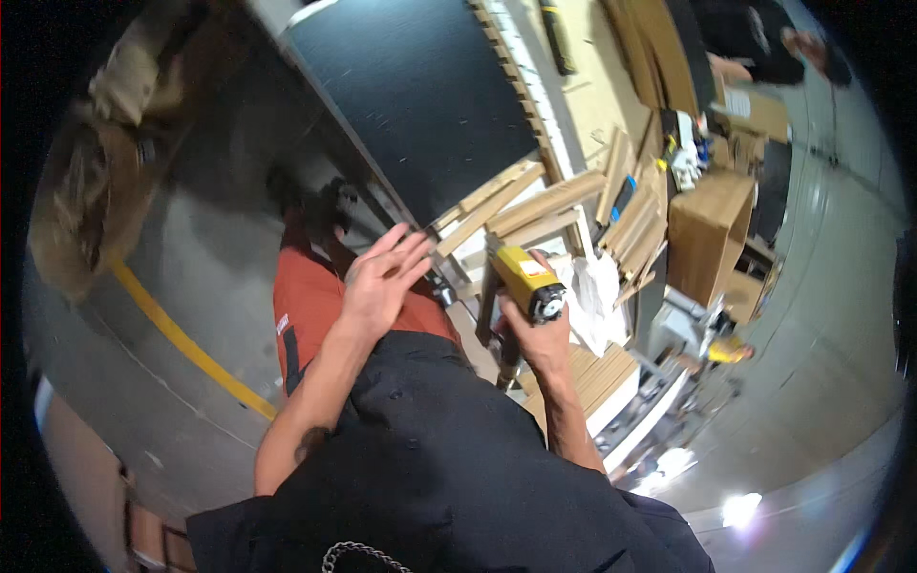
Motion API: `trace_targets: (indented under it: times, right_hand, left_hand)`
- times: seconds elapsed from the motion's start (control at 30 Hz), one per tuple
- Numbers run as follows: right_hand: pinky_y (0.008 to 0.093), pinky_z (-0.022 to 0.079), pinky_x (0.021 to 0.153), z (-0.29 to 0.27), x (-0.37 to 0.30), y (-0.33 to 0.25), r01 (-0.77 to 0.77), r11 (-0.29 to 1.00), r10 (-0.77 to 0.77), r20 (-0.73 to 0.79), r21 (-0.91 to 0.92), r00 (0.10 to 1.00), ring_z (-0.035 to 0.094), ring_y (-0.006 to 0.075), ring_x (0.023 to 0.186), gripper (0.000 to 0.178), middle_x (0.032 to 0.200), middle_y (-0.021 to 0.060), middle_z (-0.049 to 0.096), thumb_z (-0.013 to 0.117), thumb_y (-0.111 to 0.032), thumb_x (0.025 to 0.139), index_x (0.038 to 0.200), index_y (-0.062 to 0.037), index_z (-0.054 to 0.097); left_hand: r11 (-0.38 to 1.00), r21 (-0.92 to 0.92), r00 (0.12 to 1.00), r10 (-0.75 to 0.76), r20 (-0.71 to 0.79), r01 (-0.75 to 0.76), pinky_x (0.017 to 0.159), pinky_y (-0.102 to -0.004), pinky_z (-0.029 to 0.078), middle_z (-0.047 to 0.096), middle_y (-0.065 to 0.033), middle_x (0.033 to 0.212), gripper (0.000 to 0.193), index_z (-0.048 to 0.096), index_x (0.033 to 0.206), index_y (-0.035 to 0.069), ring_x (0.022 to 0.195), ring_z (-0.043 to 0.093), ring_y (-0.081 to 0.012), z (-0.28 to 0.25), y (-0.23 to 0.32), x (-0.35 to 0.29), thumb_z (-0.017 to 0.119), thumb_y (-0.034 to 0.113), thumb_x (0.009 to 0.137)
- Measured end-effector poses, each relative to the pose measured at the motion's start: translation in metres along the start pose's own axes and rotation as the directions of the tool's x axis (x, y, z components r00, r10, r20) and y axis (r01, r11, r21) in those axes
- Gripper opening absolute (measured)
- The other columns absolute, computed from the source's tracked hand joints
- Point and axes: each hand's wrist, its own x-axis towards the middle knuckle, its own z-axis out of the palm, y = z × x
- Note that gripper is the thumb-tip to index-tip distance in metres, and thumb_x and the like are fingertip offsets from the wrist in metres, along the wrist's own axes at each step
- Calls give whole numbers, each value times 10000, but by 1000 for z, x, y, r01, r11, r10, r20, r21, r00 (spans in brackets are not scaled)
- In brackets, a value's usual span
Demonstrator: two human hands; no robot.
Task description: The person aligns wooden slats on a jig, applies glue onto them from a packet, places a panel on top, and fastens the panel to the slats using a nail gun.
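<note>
My right hand (541, 334) is wrapped round the grip of a yellow and black nail gun (525, 271), its dark round end cap turned up toward me. The gun is above a workbench corner strewn with wood strips (549, 205). My left hand (380, 285) holds nothing; its fingers are spread beside the near corner of a black panel (415, 95). White crumpled sheeting (597, 296) lies just right of the gun. What the gun's nose touches, if anything, is hidden.
Cardboard boxes (709, 229) stand to the right, with a stack of boards (587, 387) nearer me. A yellow line (181, 336) crosses the floor at left, near a brown wrapped bundle (91, 205). Another person's arm (731, 69) shows at the far right.
</note>
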Motion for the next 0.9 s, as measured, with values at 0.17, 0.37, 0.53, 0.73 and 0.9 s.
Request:
trace_targets:
  times: [0.17,0.37,0.53,0.73,0.9]
  right_hand:
    - [341,536,606,-71,-4,90,-293,955,293,-357,58,887,651,205,610,672,865,136,667,717,-169,823,1394,17,414]
    - [497,389,1078,-86,31,163,-378,898,130,-685,-226,717,462,518,1250,839,1347,414,402,700,-124,807,1481,79,242]
    - [496,396,1048,-67,46,174,-420,883,177,-678,-212,714,462,505,1216,799,1315,370,426,724,-245,866,1485,33,303]
    - [335,576,727,70,11,45,-269,839,364,-122,472,923,693,229,868,344,954,161,699,553,-275,998,1066,54,628]
    - [348,588,723,155,52,-8,-322,177,621,148,930,769,696,262,881,504,964,179,671,513,-422,1027,1085,70,604]
  left_hand:
    - [876,479,974,156,-164,-60,911,-323,552,686,-173,1126,327,584,1227,-64,1008,681,-222,9,55,-27,582,162,991]
    - [666,725,869,451,-206,-174,726,-286,560,703,-72,854,162,663,1004,40,776,683,-165,-3,145,-28,700,179,930]
    - [365,895,762,646,-46,-255,636,-252,519,636,-14,742,301,642,915,54,694,643,-114,52,205,-2,671,350,959]
    - [113,977,777,625,71,-180,638,-297,550,624,-77,910,510,616,1113,-20,761,622,-141,64,282,78,610,469,970]
    - [268,963,924,368,-109,7,519,-277,518,582,-37,688,459,655,858,4,550,566,-121,85,324,131,631,451,959]
